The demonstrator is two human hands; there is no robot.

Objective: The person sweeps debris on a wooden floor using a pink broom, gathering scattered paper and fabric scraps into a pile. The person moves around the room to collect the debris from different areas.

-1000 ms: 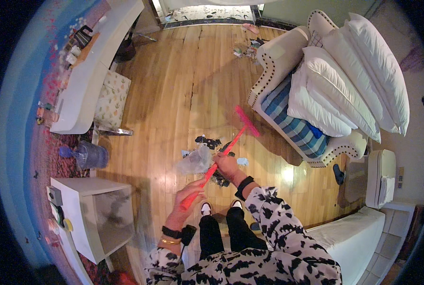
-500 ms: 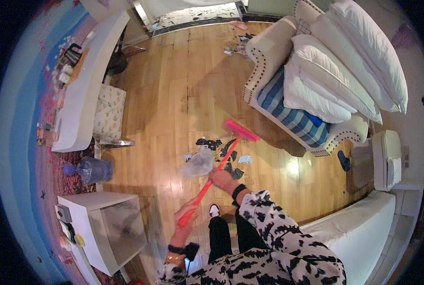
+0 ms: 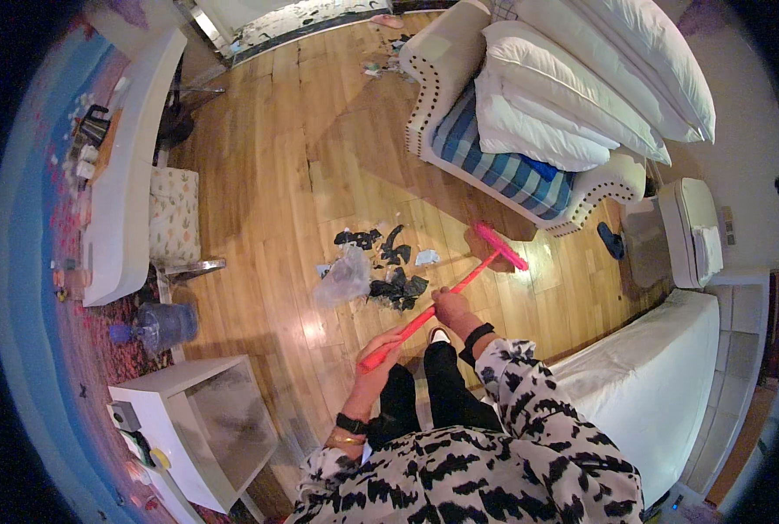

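Observation:
A bright pink broom with a long pinkish-red handle [image 3: 475, 278] runs slantwise across in front of me. My left hand [image 3: 379, 353] is wrapped round the upper end of the handle, and my right hand [image 3: 453, 309] grips it lower down. The bristle head [image 3: 501, 247] lies on the wooden floor to the right of a litter pile, apart from it. In that pile are black scraps [image 3: 398, 288], a crumpled clear plastic bag [image 3: 344, 276] and a light blue piece [image 3: 426, 257].
A striped armchair [image 3: 494, 166] heaped with white pillows stands far right, a dark slipper [image 3: 611, 240] beside it. More litter [image 3: 388, 59] lies by its far arm. To the left are a white desk [image 3: 136, 201], a patterned stool [image 3: 174, 214], a water jug [image 3: 164, 327] and a white cabinet [image 3: 202, 428].
The broom head has moved right, away from the litter, with both hands shifting right too. My view has turned, so the room sits further left. Both hands keep their hold.

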